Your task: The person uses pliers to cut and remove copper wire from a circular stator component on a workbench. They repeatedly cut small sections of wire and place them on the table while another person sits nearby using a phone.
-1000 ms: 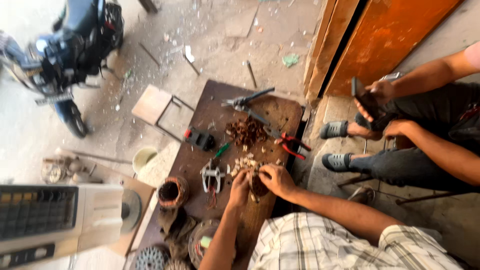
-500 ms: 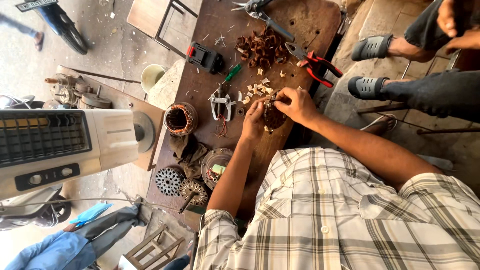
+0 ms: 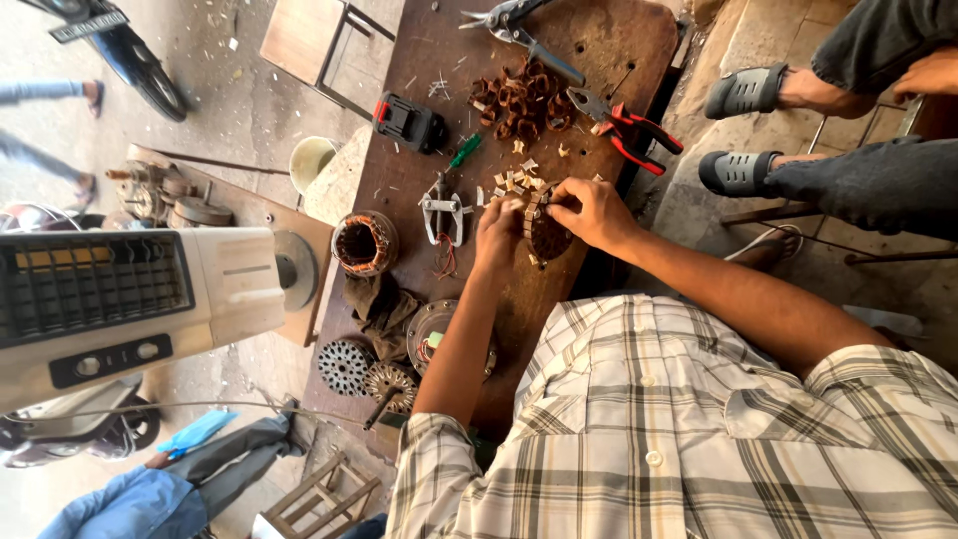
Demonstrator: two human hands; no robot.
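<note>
Both hands, left hand (image 3: 497, 228) and right hand (image 3: 589, 212), stay on stator (image 3: 547, 238) (camera nearer).

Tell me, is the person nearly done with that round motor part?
Partway, it seems. Done: a heap of pulled copper coils lies on the bench. In hand: left hand and right hand grip the round core, with paper slips beside it. Left: another wound core waits untouched.

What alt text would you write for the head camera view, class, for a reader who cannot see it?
Seen from above, a person's left hand and right hand grip a small round motor core on a brown workbench. Red-handled pliers, copper coil scraps and a wound stator lie nearby.
</note>
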